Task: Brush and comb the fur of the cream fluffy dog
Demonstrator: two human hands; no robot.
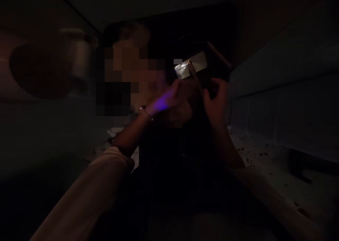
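Observation:
In dim light my left hand [176, 90] reaches forward, a thin bracelet on its wrist and a violet glow on its back. Its fingers fade into shadow, and what they hold, if anything, cannot be made out. Just beyond it is a bright silvery rectangle [200, 60], with a dark finger-like shape across its middle. My right hand [217, 101] is to the right of and below the rectangle, apart from it. Its fingers are curved, with a dark gap between thumb and fingers.
A dark panel [169, 32] lies behind the hands. At left, a pixelated patch covers part of a person or a reflection [132, 39]. A blurred pale roll-like shape [79, 53] and a dark round shape [39, 71] are farther left. A pale speckled surface [254, 159] is at lower right.

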